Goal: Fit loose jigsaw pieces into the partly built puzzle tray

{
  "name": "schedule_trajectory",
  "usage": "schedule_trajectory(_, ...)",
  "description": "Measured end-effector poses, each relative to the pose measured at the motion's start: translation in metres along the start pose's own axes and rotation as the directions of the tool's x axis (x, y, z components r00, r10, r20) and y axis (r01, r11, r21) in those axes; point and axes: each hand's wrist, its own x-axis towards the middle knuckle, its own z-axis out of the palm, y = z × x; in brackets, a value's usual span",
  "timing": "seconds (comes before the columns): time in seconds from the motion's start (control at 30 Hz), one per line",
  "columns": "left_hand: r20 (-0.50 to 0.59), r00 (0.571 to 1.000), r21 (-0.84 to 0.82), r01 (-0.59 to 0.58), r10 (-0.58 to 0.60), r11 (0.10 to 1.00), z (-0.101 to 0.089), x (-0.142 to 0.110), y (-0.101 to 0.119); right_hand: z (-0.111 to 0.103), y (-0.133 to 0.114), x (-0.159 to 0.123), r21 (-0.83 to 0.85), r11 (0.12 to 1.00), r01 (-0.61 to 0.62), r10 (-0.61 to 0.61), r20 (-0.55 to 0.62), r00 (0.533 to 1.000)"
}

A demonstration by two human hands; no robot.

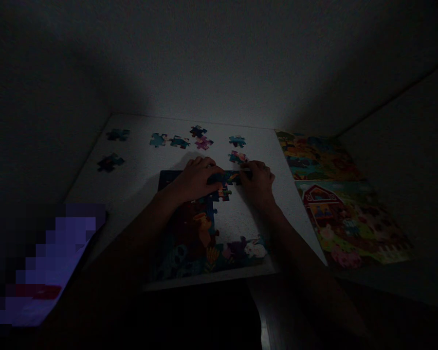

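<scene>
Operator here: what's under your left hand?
The left hand lies on the part-built jigsaw puzzle; dark pieces show beside it, but those beneath the palm are covered.

A partly assembled jigsaw puzzle (200,233) is lying on the surface (138,194), toward the surface's front edge. Loose jigsaw pieces (179,142) are scattered behind the puzzle, and two more pieces (110,162) are sitting farther left, behind its left side. Two printed picture sheets (352,223) are lying to the right of the puzzle, just past the surface's right edge, one behind the other. The left hand (195,180) is resting on the puzzle's back edge, while the right hand (258,183) is touching that edge toward the right, with one loose piece just behind it.
</scene>
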Motion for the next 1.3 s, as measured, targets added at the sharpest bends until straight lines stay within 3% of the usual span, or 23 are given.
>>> schedule_trajectory(0.5,0.096,0.993,0.127,0.051,-0.064,0.991,0.000,-0.002,0.019,0.009,-0.003,0.003,-0.015,1.000,-0.019,0.019,-0.004,1.000)
schedule_trajectory(0.77,0.042,0.992,0.113,0.111,-0.116,0.987,-0.007,-0.017,0.013,0.022,-0.016,0.001,-0.102,0.995,0.004,0.000,0.042,0.999)
schedule_trajectory(1.07,-0.012,0.993,0.107,0.120,-0.119,0.987,-0.020,-0.045,-0.001,0.035,-0.038,0.003,-0.006,1.000,-0.003,0.003,0.032,0.999)
schedule_trajectory(1.3,-0.110,0.988,0.100,0.115,-0.104,0.988,-0.019,-0.036,-0.016,0.045,-0.045,0.010,0.146,0.989,0.003,0.009,-0.081,0.997)
